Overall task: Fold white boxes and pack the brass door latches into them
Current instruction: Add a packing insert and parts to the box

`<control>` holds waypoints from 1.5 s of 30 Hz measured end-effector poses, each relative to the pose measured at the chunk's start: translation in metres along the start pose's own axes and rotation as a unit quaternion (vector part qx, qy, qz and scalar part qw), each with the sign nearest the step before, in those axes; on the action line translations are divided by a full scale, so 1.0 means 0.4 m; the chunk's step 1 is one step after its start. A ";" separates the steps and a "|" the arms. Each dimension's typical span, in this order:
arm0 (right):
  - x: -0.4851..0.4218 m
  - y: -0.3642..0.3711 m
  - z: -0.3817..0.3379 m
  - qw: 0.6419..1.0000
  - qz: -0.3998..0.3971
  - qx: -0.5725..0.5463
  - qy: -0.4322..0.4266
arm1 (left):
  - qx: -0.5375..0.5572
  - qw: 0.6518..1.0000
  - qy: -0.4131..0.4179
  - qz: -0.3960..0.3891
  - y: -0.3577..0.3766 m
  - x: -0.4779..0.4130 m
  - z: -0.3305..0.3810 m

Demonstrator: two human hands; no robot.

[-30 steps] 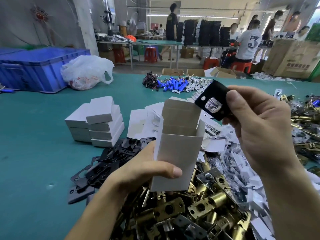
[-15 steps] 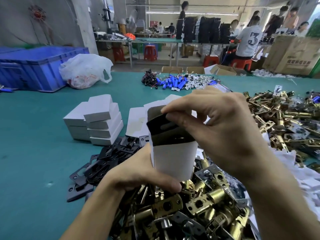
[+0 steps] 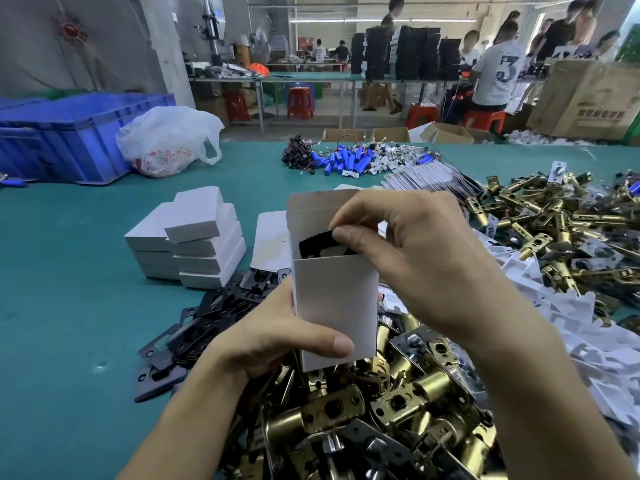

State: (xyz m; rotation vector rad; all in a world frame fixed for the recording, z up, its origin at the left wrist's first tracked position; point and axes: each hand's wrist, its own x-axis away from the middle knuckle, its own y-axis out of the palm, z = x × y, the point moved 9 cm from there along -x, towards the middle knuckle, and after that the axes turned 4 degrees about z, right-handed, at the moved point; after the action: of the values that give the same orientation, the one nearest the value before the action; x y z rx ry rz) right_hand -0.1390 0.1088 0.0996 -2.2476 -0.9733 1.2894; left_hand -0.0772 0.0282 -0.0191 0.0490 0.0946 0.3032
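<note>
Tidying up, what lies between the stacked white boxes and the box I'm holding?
In the head view, flat white box blanks and black metal plates lie there.

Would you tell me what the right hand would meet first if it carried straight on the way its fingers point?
Probably the white box: the right hand, pinching a black plate, points down into its open top, held by the left hand. Depth is unclear.

left hand (image 3: 273,337): fingers wrapped round box (image 3: 334,299) | right hand (image 3: 426,258): fingers pinching black plate (image 3: 313,244)
</note>
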 end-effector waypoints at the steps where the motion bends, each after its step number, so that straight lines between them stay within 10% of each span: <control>1: 0.000 0.000 0.003 1.000 -0.008 -0.019 0.009 | -0.003 1.000 -0.002 -0.001 0.000 0.001 0.001; 31: 0.000 -0.027 -0.008 0.993 0.037 -0.104 -0.041 | 0.025 0.999 0.028 0.001 -0.003 -0.006 0.006; 45: 0.022 -0.021 -0.044 0.991 0.052 0.065 -0.106 | -0.005 0.998 0.052 -0.022 0.010 0.003 0.027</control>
State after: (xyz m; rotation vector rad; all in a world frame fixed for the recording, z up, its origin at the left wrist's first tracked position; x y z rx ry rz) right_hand -0.1240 0.1213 0.1085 -2.1185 -0.8225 1.6150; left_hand -0.0763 0.0320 -0.0081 0.0218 0.1962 0.2624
